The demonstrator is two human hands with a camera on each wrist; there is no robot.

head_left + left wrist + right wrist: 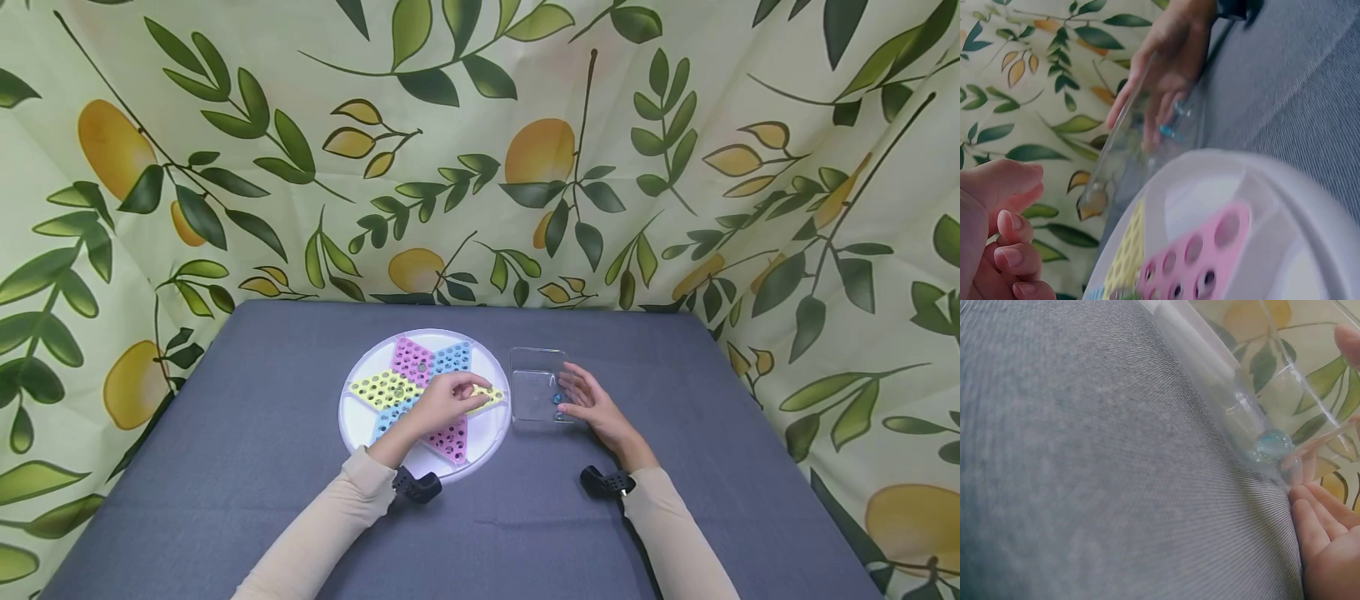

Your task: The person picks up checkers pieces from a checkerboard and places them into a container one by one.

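A round white Chinese checkers board [352, 429] with pink, blue and yellow star points lies on the table. My left hand [448, 402] hovers over its right half, fingers loosely bent. In the left wrist view, nothing shows between the thumb [1013, 175] and fingers. Several glass marbles sit in the board's holes, including a greenish one [422, 367] in the pink point. Right of the board stands a clear plastic box [532, 385] with blue marbles [557, 399] near its right side. My right hand [592, 408] rests beside that side, fingers extended and fingertips touching the wall.
Dark grey cloth covers the table [247, 467]. A fabric backdrop [465, 200] with leaves and orange fruit hangs behind and along both sides. Black straps [416, 485] sit on both wrists, over beige sleeves.
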